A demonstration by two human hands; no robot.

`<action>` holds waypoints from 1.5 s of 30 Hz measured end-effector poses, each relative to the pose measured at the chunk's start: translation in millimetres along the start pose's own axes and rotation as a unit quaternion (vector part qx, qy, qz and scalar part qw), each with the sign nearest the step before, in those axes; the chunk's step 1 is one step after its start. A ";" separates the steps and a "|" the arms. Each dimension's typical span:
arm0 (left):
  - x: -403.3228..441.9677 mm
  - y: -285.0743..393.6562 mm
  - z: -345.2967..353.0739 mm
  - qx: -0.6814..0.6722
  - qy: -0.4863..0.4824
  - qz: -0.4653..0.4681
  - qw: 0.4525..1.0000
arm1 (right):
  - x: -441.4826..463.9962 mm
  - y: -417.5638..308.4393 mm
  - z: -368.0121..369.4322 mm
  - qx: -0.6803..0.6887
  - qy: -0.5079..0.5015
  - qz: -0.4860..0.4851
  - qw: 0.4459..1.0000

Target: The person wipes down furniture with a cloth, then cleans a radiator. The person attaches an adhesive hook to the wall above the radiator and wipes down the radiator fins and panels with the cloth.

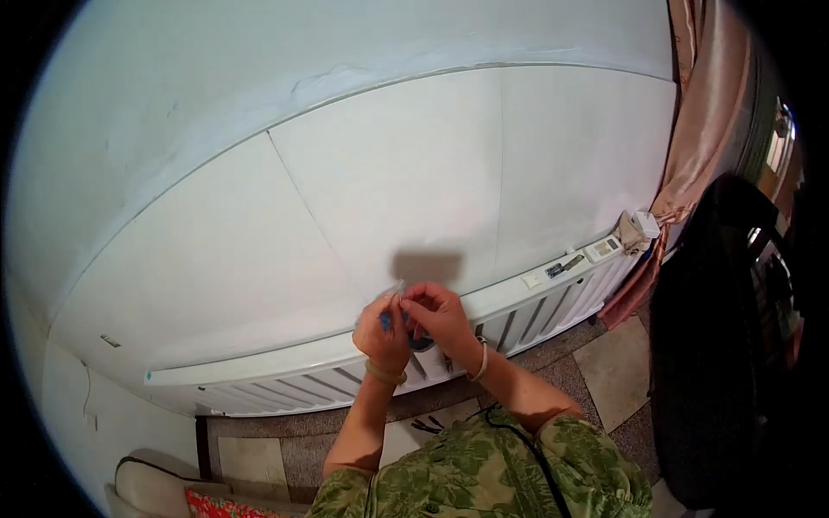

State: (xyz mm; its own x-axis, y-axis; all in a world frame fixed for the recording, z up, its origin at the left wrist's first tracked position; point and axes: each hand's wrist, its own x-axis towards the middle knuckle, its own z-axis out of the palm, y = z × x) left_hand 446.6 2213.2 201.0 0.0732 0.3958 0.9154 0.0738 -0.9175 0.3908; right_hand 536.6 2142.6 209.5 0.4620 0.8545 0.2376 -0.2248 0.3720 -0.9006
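Note:
Both of my hands meet in front of the white wall, just above the radiator's top edge. My left hand is closed, with a small blue item showing between its fingers and a bit of clear, thin material at the fingertips. Beside it, my right hand is pinched, its thumb and forefinger touching the left fingertips. What the right fingers hold is too small to name. Behind the hands, a dark round object is partly hidden.
A long white radiator runs below the wall, with small items on its right end. Pink curtains hang at the right, near a large black object. A red patterned cushion lies at lower left.

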 end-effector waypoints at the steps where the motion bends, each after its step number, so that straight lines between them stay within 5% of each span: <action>1: 0.7 0.9 1.2 -0.003 -0.002 -0.003 1.000 | 0.4 0.6 0.0 0.005 -0.002 -0.010 1.000; 8: -4.1 3.3 17.1 -0.088 0.005 -0.077 0.993 | 3.5 6.3 6.0 -0.027 0.107 -0.096 0.989; 11: -1.7 9.4 22.8 -0.130 0.010 -0.113 0.985 | 6.9 3.4 4.1 -0.145 0.156 -0.233 0.949; 14: 9.3 13.5 28.0 -0.012 -0.011 -0.051 0.999 | 19.9 -14.8 -1.4 -0.242 0.182 -0.290 0.908; 18: 13.0 18.1 42.4 -0.098 0.009 -0.117 0.988 | 24.3 -16.1 -6.6 -0.114 0.169 -0.250 0.946; 20: 16.0 19.7 45.9 -0.112 0.011 -0.130 0.985 | 22.0 -30.4 -4.4 -0.007 0.161 -0.154 0.975; 27: 25.9 28.4 51.1 -0.187 0.043 -0.142 0.971 | 32.5 -35.2 -11.4 -0.021 0.131 -0.215 0.968; 29: 26.4 27.3 52.3 -0.200 0.045 -0.153 0.967 | 32.2 -40.6 -11.1 -0.203 0.143 -0.329 0.911; 33: 24.5 23.9 54.1 -0.240 0.049 -0.171 0.954 | 26.2 -69.1 -13.5 -0.430 0.156 -0.379 0.805; 35: 26.4 28.9 58.1 -0.306 0.042 -0.173 0.935 | 26.7 -72.8 -10.4 -0.337 0.129 -0.304 0.882; 36: 26.6 27.8 61.5 -0.318 0.032 -0.167 0.933 | 28.5 -74.4 -10.7 -0.338 0.144 -0.310 0.877; 38: 29.0 27.6 63.4 -0.385 0.031 -0.212 0.898 | 33.6 -70.0 -11.9 -0.056 0.085 -0.155 0.983; 40: 29.2 33.8 66.7 -0.384 0.035 -0.205 0.899 | 37.3 -63.7 -19.0 -0.071 0.084 -0.179 0.978; 42: 28.9 35.6 70.3 -0.374 0.040 -0.229 0.898 | 36.1 -63.8 -24.3 -0.225 0.123 -0.301 0.919; 45: 31.5 42.7 68.7 -0.376 0.018 -0.240 0.895 | 31.1 -71.8 -28.8 -0.289 0.124 -0.319 0.894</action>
State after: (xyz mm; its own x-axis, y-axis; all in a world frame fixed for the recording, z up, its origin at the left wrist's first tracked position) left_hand 520.4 2189.3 240.0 0.1803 0.7626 0.6212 -0.6025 -0.4136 0.6826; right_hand 591.7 2132.1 271.1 0.5296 0.4014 0.7473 0.6006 0.4446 -0.6645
